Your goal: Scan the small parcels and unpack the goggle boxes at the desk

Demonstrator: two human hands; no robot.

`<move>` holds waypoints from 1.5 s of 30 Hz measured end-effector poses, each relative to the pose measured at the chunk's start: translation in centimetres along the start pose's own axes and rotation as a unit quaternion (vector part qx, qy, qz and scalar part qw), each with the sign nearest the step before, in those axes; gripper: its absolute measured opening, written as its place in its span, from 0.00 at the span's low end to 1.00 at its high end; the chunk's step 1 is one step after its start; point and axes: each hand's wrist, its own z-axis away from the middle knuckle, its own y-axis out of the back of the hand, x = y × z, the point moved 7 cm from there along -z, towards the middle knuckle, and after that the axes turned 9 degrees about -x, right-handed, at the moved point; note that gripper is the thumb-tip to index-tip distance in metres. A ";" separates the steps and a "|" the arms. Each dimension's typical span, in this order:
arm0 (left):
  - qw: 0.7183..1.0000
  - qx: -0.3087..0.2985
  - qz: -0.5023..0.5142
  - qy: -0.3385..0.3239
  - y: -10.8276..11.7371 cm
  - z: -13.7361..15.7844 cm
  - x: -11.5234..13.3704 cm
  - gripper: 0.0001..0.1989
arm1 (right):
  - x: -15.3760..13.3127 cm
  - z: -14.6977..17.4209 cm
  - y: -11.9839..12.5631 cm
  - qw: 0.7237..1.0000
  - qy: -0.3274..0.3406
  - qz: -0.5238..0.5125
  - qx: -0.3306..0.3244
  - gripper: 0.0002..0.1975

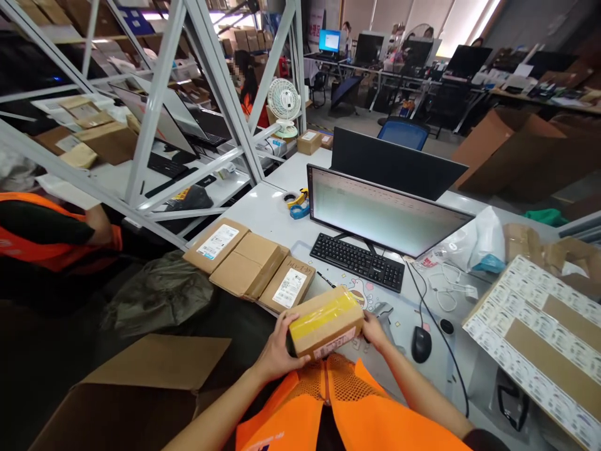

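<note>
Just above an orange vest with mesh panels (350, 381), an oblong brown cardboard box with yellow tape (323, 322) is held up at the near edge of the white desk (263, 213). Its left end is clasped by the left grip (277, 354), which is spread around the corner, with the fingers laid on the upper side and the thumb set at the lower front edge. Its right end is met by the right grip (374, 331), whose fingertips are partly hidden, so how far it is closed cannot be told. At the lower left, a brown cardboard carton with a raised flap (159, 360) can be seen. Beyond the box, three flat brown cardboard parcels (244, 266) are lined up side by side. To the right, a black computer mouse (421, 344) is placed, and farther back a black keyboard (359, 261) is set before a wide black-framed monitor (385, 210). Farther off, a round pale fan (284, 100) is stationed near the grey metal frame (230, 94), and a blue-backed chair (404, 133) is partly hidden behind a dark panel (394, 163)
</note>
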 end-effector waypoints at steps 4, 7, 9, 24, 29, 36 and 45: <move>0.983 -0.170 -0.021 -0.060 -3.3 -4.0 -0.2 0.56 | 2.0 3.2 4.3 0.990 -0.060 -0.121 0.030 0.22; 0.953 -0.279 -0.053 -0.102 -4.9 -7.5 -0.2 0.62 | 3.1 5.2 5.5 0.979 -0.074 -0.191 0.020 0.33; 0.943 -0.300 -0.096 -0.105 -4.9 -9.7 -0.4 0.64 | 3.6 6.2 6.1 0.974 -0.059 -0.216 0.036 0.37; 0.888 -0.346 -0.286 -0.098 -6.7 -14.1 2.4 0.64 | 5.1 8.9 4.1 0.990 -0.106 -0.092 0.016 0.27; 0.890 -0.340 -0.277 -0.124 -6.5 -13.9 2.2 0.63 | 4.9 8.5 2.7 0.996 -0.075 -0.045 0.026 0.33; 0.887 -0.341 -0.287 -0.120 -6.8 -14.0 1.7 0.63 | 3.9 8.5 2.7 0.995 -0.099 -0.002 0.027 0.29; 0.884 -0.337 -0.308 -0.104 -6.4 -14.0 1.6 0.60 | 4.8 10.9 2.5 0.991 -0.097 0.092 0.024 0.26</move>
